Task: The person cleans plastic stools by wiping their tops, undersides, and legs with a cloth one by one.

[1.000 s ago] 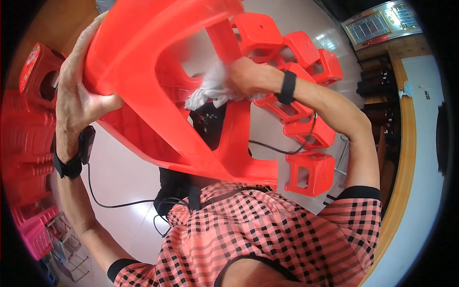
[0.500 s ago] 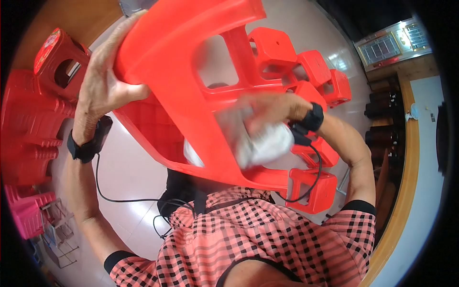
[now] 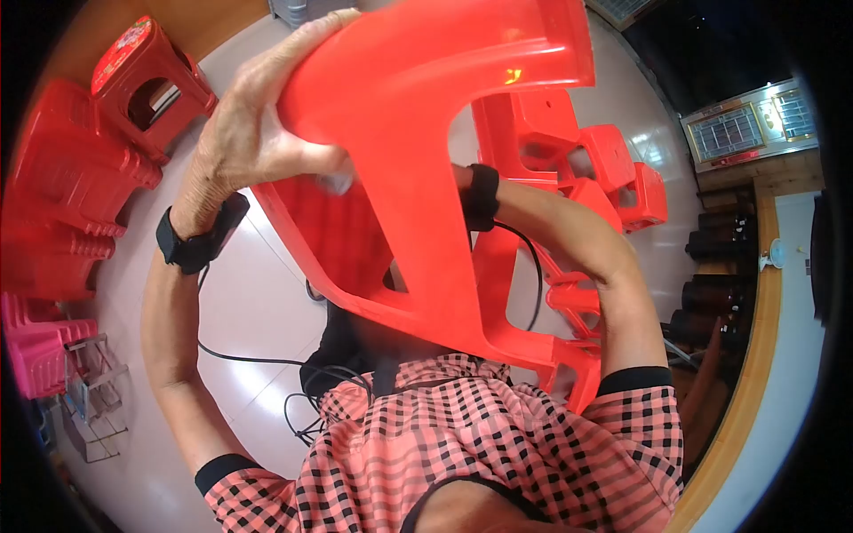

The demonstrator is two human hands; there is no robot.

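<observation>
A red plastic stool (image 3: 391, 142) is held up before my chest, tipped on its side with its open underside partly facing me. My left hand (image 3: 267, 142) is closed round its edge, thumb on the near side and fingers over the top. My right hand (image 3: 463, 178) reaches in behind a stool leg, so only its wrist end shows and the fingers are hidden. Inside the stool, near my left thumb, a small blurred whitish patch (image 3: 334, 182) shows, perhaps part of a white cloth.
Several red stools (image 3: 542, 124) stand on the floor (image 3: 258, 320) beyond. Stacked red stools (image 3: 71, 186), a patterned-top stool (image 3: 151, 89) and pink stools (image 3: 35, 346) are at the left. Black cables (image 3: 258, 358) hang from my wrists. A wooden-edged counter (image 3: 762, 355) runs along the right.
My right hand, which held a white cloth in plain sight, has moved left, deeper behind the stool. The stool and my left hand have shifted to the right in view.
</observation>
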